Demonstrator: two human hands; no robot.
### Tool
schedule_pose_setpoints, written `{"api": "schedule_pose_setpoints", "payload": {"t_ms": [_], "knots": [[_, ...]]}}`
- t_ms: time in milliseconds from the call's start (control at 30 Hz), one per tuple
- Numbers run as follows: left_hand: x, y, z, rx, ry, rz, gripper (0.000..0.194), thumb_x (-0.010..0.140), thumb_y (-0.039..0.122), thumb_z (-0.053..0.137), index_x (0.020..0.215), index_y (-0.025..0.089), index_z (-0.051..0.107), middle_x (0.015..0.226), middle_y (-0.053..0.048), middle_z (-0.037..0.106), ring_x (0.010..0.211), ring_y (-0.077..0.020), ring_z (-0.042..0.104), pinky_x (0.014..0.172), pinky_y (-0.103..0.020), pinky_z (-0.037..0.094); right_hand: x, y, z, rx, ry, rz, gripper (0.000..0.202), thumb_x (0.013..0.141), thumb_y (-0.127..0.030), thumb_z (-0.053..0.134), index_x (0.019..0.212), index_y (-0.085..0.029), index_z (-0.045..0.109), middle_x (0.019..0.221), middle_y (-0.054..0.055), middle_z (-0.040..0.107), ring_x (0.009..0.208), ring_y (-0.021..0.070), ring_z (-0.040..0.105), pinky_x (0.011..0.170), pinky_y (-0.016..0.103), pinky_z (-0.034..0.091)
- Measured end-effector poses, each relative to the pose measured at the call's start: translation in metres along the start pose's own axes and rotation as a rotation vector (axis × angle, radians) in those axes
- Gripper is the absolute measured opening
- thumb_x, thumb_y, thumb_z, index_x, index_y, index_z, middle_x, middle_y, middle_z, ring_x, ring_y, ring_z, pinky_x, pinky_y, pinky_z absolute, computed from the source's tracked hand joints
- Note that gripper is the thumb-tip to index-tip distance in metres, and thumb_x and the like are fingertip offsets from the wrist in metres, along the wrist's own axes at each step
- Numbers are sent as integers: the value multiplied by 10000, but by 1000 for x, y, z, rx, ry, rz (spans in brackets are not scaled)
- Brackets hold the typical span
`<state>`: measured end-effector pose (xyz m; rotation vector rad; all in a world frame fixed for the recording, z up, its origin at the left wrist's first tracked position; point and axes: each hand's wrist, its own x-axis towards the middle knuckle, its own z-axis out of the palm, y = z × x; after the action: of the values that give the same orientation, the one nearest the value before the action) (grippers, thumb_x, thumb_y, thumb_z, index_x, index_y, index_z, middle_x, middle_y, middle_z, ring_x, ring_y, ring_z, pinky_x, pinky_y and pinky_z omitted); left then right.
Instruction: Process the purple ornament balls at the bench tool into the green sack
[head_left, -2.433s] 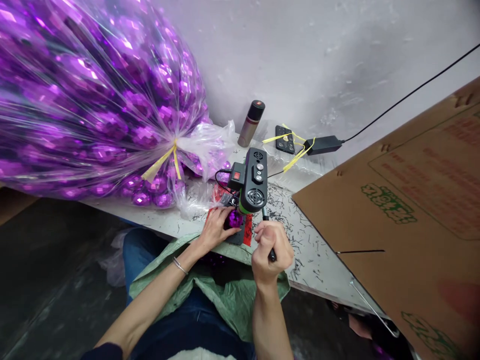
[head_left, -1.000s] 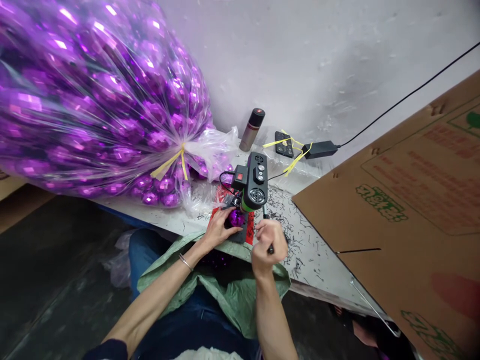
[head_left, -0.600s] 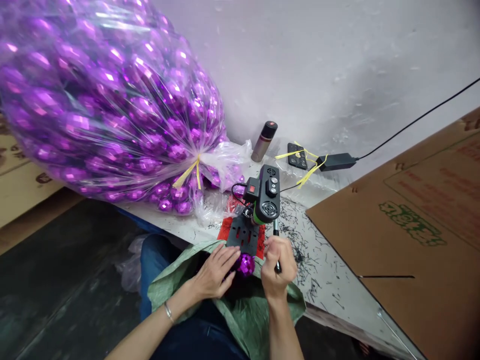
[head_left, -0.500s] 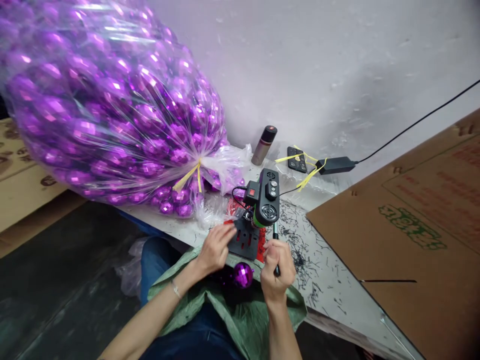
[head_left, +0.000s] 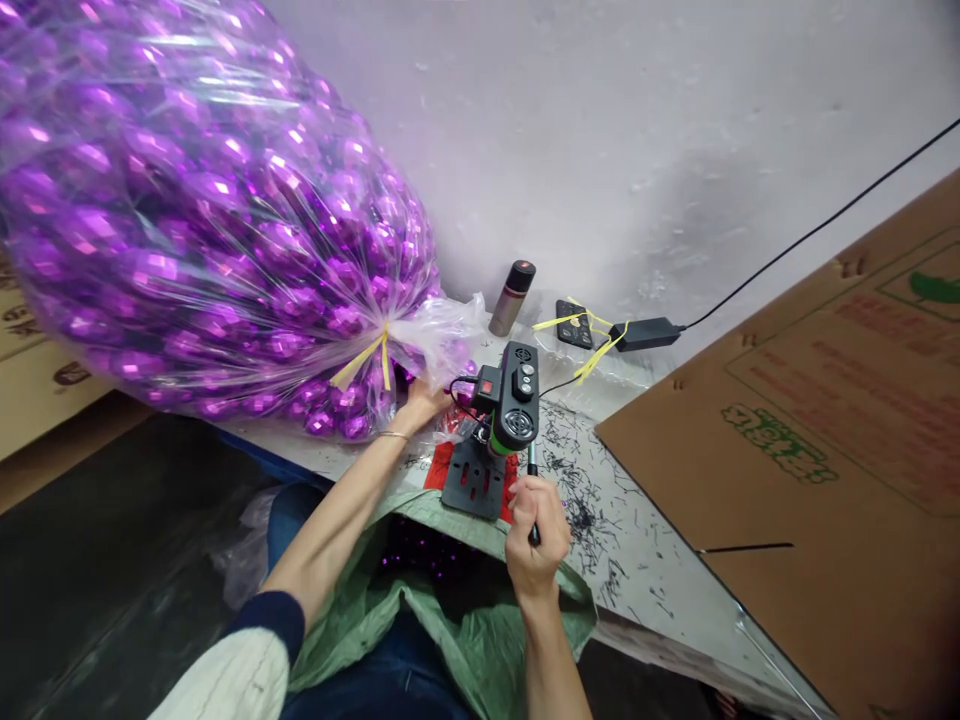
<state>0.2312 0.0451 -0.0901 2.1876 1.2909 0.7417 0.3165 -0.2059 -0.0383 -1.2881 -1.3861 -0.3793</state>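
My right hand (head_left: 538, 530) is closed round the black grip of a lever (head_left: 533, 468) on a small black machine (head_left: 517, 395) with a dark slotted base plate (head_left: 472, 482). Beyond the machine's left side, my left hand (head_left: 427, 400) reaches in beside the neck of a clear bag (head_left: 225, 210) full of shiny purple balls; its fingers are hidden behind plastic and the machine. A green sack (head_left: 405, 590) lies open across my lap below the plate, with purple glints inside.
Behind the machine stand a dark bottle (head_left: 512, 298), a phone-like black item (head_left: 574, 323) and a black adapter (head_left: 651, 334) with a cable. Dark scraps (head_left: 581, 515) litter the table. A large cardboard box (head_left: 810, 450) borders the right.
My left hand has moved from the base plate up and left to the bag's neck. The purple ball below the plate is gone from view. My right hand still grips the lever.
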Motion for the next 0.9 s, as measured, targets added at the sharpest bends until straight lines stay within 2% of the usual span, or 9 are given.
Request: {"api": "schedule_pose_setpoints", "payload": {"t_ms": [67,167,300,367,567,733,800,900], "knots": [[-24,-5,-10,-227,-8,-157,418,851,362,680,1199,133,651,1136,-149,730,1035,-290,694,895,-380,554,2,-1,0,1,-2,-5,259,940,-42,462,749,-205,525,712,-13,575,654,112,573,607,244,443],[-68,-13,-26,-804,-58,-407,468,886,435,656,1257,156,603,1145,-137,727,928,-239,732,749,-324,586,5,-3,1,13,18,10,274,939,-39,457,731,-207,516,703,-12,570,654,114,576,605,247,450],[-119,-10,-37,-1380,-135,-544,343,871,370,704,1145,170,654,1050,-95,752,851,-196,743,677,-268,588,11,-7,2,30,44,68,296,954,-64,456,703,-211,507,701,-6,574,662,121,579,617,263,454],[-133,-2,-35,-1530,-136,-589,350,860,340,729,1162,177,658,1035,-90,759,841,-194,743,673,-268,592,16,-8,2,36,51,88,298,958,-73,464,698,-211,511,700,-6,578,669,123,586,625,267,451],[-154,21,-12,-1594,-189,-676,359,881,324,702,1208,189,636,1031,-82,763,853,-196,753,677,-262,597,31,-5,-1,58,62,96,285,968,-101,478,709,-211,520,691,-15,575,666,117,590,628,264,442],[-165,25,-1,-1552,-253,-647,515,832,367,754,1292,230,566,1074,-67,740,923,-235,762,839,-376,621,31,-3,-3,39,38,64,281,968,-84,466,722,-212,514,683,-16,562,666,113,585,624,260,440],[-167,23,2,-1479,-177,-616,600,791,337,797,1328,259,542,1082,-48,730,865,-194,752,813,-337,621,28,-3,-3,30,38,53,273,966,-79,467,733,-213,516,688,-16,567,675,115,591,630,262,445],[-167,20,6,-1362,2,-577,647,742,356,839,1310,256,545,1115,-39,713,765,-133,711,740,-273,607,24,-2,-2,27,40,48,260,962,-78,475,745,-213,524,695,-14,574,692,121,601,635,266,451]]}}
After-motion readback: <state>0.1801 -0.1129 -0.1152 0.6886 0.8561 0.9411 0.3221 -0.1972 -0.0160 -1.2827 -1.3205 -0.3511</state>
